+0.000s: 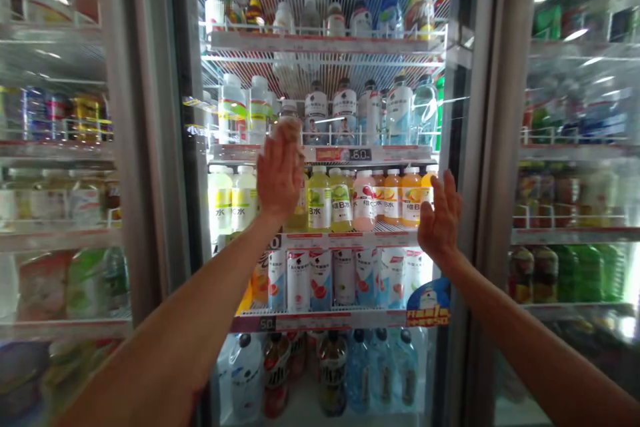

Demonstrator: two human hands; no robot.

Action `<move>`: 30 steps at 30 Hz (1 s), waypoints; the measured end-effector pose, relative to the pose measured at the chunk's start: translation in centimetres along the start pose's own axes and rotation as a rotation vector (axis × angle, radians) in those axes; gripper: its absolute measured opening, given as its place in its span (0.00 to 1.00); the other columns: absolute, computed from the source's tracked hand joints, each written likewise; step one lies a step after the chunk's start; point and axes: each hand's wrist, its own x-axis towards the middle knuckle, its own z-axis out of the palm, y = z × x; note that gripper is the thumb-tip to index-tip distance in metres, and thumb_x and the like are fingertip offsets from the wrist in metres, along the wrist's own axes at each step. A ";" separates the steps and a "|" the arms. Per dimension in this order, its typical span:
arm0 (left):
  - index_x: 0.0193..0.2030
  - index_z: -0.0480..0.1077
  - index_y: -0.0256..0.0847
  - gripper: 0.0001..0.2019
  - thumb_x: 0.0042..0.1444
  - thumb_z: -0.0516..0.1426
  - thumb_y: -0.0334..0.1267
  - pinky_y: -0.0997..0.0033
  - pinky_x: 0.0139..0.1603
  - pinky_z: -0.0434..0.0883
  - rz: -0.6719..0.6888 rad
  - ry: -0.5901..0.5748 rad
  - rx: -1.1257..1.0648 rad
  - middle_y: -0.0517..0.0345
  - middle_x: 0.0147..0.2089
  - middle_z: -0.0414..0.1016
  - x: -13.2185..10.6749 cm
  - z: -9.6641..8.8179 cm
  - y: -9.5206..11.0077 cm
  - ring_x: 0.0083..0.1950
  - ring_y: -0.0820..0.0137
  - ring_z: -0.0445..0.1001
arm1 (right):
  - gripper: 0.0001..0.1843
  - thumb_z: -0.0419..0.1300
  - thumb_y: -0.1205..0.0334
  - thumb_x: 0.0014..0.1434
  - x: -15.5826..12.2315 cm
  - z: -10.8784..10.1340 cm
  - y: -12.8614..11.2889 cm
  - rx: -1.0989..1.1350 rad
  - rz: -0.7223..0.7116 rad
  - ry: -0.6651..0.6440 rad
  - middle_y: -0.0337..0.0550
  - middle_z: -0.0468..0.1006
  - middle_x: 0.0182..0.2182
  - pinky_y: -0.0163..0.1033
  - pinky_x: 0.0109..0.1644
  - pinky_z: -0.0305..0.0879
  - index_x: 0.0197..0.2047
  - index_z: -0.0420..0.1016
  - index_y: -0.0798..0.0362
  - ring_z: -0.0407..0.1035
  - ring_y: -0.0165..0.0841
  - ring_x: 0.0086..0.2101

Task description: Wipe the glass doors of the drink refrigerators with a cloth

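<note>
Before me stands a lit drinks fridge, its shelves filled with bottles. My left hand is raised at the middle, palm forward and fingers stretched upward, in front of the yellow-green bottles. At its fingertips is a pale, blurred patch; whether it is a cloth or a reflection I cannot tell. My right hand is raised at the right side near the door frame, fingers spread and nothing visible in it. Behind it are orange bottles. Whether either hand touches glass is unclear.
Tall white cartons or cans line a lower shelf, with water bottles at the bottom. A blue sticker sits at lower right. Further glass-fronted fridge sections stand left and right, behind metal frames.
</note>
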 end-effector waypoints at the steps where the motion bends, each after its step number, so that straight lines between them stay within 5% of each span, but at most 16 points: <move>1: 0.69 0.43 0.39 0.28 0.62 0.43 0.38 0.52 0.70 0.42 -0.082 0.038 0.009 0.51 0.71 0.42 0.6 0.2 0.3 0.72 0.63 0.36 | 0.29 0.40 0.58 0.64 0.1 -0.3 0.4 -0.007 0.016 0.003 0.49 0.48 0.67 0.62 0.62 0.45 0.68 0.44 0.46 0.44 0.44 0.65; 3: 0.69 0.39 0.40 0.29 0.62 0.42 0.36 0.52 0.70 0.43 0.024 -0.017 -0.005 0.52 0.71 0.41 0.8 0.9 2.3 0.72 0.63 0.37 | 0.29 0.40 0.58 0.64 0.1 -0.7 0.8 -0.016 0.014 -0.007 0.49 0.48 0.67 0.62 0.62 0.45 0.68 0.44 0.45 0.44 0.45 0.65; 6: 0.68 0.42 0.48 0.28 0.62 0.44 0.36 0.62 0.69 0.48 0.565 -0.241 -0.091 0.61 0.70 0.47 -0.7 1.8 6.7 0.71 0.70 0.43 | 0.29 0.41 0.59 0.64 0.0 -1.0 0.6 -0.018 -0.028 -0.040 0.47 0.47 0.67 0.62 0.63 0.46 0.68 0.42 0.43 0.44 0.43 0.65; 8: 0.68 0.43 0.50 0.27 0.62 0.44 0.36 0.63 0.69 0.49 0.743 -0.296 -0.119 0.65 0.70 0.49 -1.3 2.0 8.0 0.70 0.72 0.44 | 0.29 0.41 0.59 0.64 -0.1 -1.4 0.8 -0.020 -0.044 -0.040 0.46 0.48 0.67 0.61 0.63 0.46 0.68 0.43 0.43 0.45 0.43 0.65; 10: 0.68 0.46 0.49 0.26 0.62 0.44 0.36 0.60 0.70 0.47 0.588 -0.229 -0.098 0.63 0.69 0.49 -0.4 2.1 7.2 0.71 0.70 0.42 | 0.28 0.40 0.59 0.65 0.0 -2.0 1.6 -0.026 -0.028 -0.019 0.48 0.49 0.67 0.61 0.62 0.47 0.67 0.45 0.44 0.46 0.43 0.65; 13: 0.67 0.48 0.41 0.26 0.62 0.43 0.37 0.50 0.69 0.45 0.051 -0.030 -0.046 0.52 0.70 0.46 2.9 2.5 5.2 0.71 0.61 0.39 | 0.27 0.40 0.59 0.64 0.0 -3.0 3.5 -0.038 0.022 0.011 0.49 0.50 0.66 0.61 0.62 0.47 0.67 0.48 0.46 0.46 0.44 0.64; 15: 0.67 0.49 0.39 0.26 0.62 0.44 0.38 0.44 0.68 0.44 -0.118 0.032 -0.040 0.49 0.70 0.45 4.4 3.2 5.8 0.71 0.57 0.38 | 0.27 0.40 0.59 0.64 0.1 -3.3 4.2 -0.036 0.040 0.019 0.49 0.50 0.66 0.61 0.62 0.46 0.67 0.49 0.46 0.45 0.44 0.65; 17: 0.68 0.47 0.43 0.27 0.61 0.44 0.36 0.45 0.68 0.46 0.041 -0.036 -0.070 0.53 0.71 0.45 4.2 3.9 8.7 0.71 0.58 0.40 | 0.27 0.40 0.59 0.64 0.3 -3.3 4.0 -0.025 0.038 0.029 0.48 0.49 0.66 0.60 0.63 0.47 0.67 0.49 0.46 0.45 0.43 0.65; 20: 0.68 0.45 0.47 0.28 0.61 0.44 0.33 0.53 0.68 0.51 0.557 -0.245 -0.110 0.60 0.71 0.44 0.8 4.8 14.4 0.71 0.65 0.44 | 0.27 0.39 0.59 0.65 0.5 -3.2 3.1 -0.024 0.027 0.049 0.48 0.50 0.66 0.60 0.62 0.48 0.67 0.48 0.46 0.46 0.43 0.64; 23: 0.67 0.47 0.46 0.27 0.61 0.45 0.33 0.57 0.68 0.50 0.809 -0.333 -0.103 0.62 0.71 0.44 -1.4 4.8 16.2 0.71 0.69 0.43 | 0.27 0.39 0.59 0.65 0.6 -3.7 3.2 -0.032 0.030 0.054 0.49 0.51 0.66 0.60 0.62 0.49 0.67 0.49 0.46 0.46 0.43 0.64; 25: 0.67 0.47 0.47 0.27 0.61 0.44 0.33 0.56 0.69 0.49 0.704 -0.289 -0.102 0.62 0.70 0.46 -0.5 4.5 14.4 0.71 0.69 0.41 | 0.27 0.39 0.59 0.65 0.5 -4.3 3.9 -0.042 0.029 0.050 0.48 0.50 0.66 0.60 0.62 0.49 0.67 0.49 0.46 0.46 0.43 0.64; 28: 0.67 0.47 0.44 0.26 0.62 0.43 0.35 0.48 0.69 0.44 0.273 -0.141 -0.071 0.55 0.70 0.46 2.1 4.1 10.7 0.72 0.63 0.38 | 0.28 0.40 0.59 0.64 0.3 -4.9 4.8 -0.070 0.014 0.041 0.46 0.49 0.67 0.60 0.62 0.49 0.67 0.47 0.45 0.46 0.43 0.64; 30: 0.67 0.48 0.42 0.26 0.62 0.44 0.36 0.46 0.69 0.42 0.221 -0.122 -0.058 0.53 0.70 0.45 1.6 3.8 9.7 0.72 0.60 0.38 | 0.28 0.40 0.59 0.64 -0.2 -4.7 4.5 -0.075 0.002 0.020 0.46 0.48 0.67 0.60 0.62 0.48 0.67 0.46 0.44 0.46 0.43 0.64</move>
